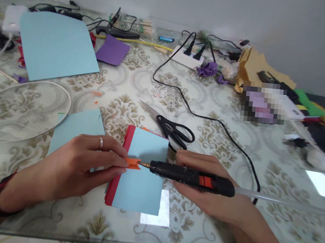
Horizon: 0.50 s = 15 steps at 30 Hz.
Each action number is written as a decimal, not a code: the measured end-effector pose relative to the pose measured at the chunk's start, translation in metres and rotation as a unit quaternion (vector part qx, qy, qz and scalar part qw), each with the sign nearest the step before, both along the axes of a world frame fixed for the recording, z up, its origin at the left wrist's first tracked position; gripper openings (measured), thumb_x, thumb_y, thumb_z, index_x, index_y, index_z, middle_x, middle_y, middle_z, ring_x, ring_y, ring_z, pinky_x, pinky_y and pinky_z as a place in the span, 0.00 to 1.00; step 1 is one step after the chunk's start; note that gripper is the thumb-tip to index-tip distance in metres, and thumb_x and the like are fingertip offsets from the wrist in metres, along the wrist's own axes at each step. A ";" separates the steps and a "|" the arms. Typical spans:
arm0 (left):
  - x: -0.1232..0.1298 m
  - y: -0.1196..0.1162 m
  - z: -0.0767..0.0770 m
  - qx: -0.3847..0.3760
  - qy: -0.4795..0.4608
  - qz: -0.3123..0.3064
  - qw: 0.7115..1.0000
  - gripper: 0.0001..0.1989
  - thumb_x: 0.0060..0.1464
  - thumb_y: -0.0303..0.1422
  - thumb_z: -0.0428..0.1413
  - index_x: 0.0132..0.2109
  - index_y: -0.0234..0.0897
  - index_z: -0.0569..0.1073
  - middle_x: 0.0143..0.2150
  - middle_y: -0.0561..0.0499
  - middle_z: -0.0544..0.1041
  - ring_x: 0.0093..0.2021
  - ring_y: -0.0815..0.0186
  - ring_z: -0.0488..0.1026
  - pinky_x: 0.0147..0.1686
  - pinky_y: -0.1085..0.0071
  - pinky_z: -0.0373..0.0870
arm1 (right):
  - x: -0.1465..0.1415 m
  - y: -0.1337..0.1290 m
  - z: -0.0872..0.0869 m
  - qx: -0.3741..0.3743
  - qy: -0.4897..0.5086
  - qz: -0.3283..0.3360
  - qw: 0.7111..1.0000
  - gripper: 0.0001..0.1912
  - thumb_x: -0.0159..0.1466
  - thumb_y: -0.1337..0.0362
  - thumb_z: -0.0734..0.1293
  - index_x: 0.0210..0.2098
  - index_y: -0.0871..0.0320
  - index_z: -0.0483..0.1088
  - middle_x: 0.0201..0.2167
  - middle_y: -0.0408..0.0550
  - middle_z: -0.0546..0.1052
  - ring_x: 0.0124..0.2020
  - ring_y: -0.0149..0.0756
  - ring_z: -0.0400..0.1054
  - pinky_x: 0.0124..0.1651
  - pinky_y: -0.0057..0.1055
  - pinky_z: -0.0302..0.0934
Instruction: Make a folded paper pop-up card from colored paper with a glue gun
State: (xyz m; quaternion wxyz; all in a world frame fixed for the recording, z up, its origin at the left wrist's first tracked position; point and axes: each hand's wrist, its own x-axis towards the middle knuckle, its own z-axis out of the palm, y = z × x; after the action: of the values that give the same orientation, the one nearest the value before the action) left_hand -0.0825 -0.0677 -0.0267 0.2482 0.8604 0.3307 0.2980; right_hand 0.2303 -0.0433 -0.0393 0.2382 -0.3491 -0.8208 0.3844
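Note:
A small booklet with a light blue cover and red spine lies in front of me. My left hand pinches an orange paper strip with a notched end over its cover. In my right hand is a black hot glue gun with a clear glue stick out of its back. The nozzle points left, at the strip's notched end; whether it touches cannot be made out. Just behind the booklet are black-handled scissors. Light blue paper sheets lie partly under my left hand.
A large light blue sheet, a purple paper piece and a white power strip lie toward the wall. A black cable crosses the patterned table on the right. Yellow paper is piled at back right.

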 end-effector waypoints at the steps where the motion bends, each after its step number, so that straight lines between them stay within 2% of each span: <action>1: 0.000 0.000 0.000 -0.003 0.001 -0.001 1.000 0.07 0.70 0.27 0.58 0.48 0.38 0.82 0.47 0.46 0.86 0.43 0.68 0.84 0.44 0.77 0.81 | 0.000 0.001 0.000 -0.001 -0.002 0.000 1.000 0.16 0.64 0.73 0.70 0.28 0.52 0.60 0.24 0.38 0.61 0.23 0.31 0.57 0.25 0.32 0.50; 15: -0.001 -0.001 0.001 -0.031 -0.013 -0.006 0.999 0.07 0.70 0.27 0.58 0.49 0.38 0.81 0.48 0.48 0.85 0.44 0.70 0.83 0.46 0.79 0.79 | 0.000 0.000 0.005 -0.004 -0.012 -0.008 1.000 0.17 0.66 0.74 0.68 0.27 0.53 0.57 0.24 0.37 0.60 0.24 0.29 0.56 0.26 0.31 0.47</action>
State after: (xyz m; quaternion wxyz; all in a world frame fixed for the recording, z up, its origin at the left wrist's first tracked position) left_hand -0.0832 -0.0690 -0.0260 0.2812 0.8501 0.3314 0.2974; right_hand 0.2298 -0.0430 -0.0345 0.2294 -0.3611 -0.8192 0.3819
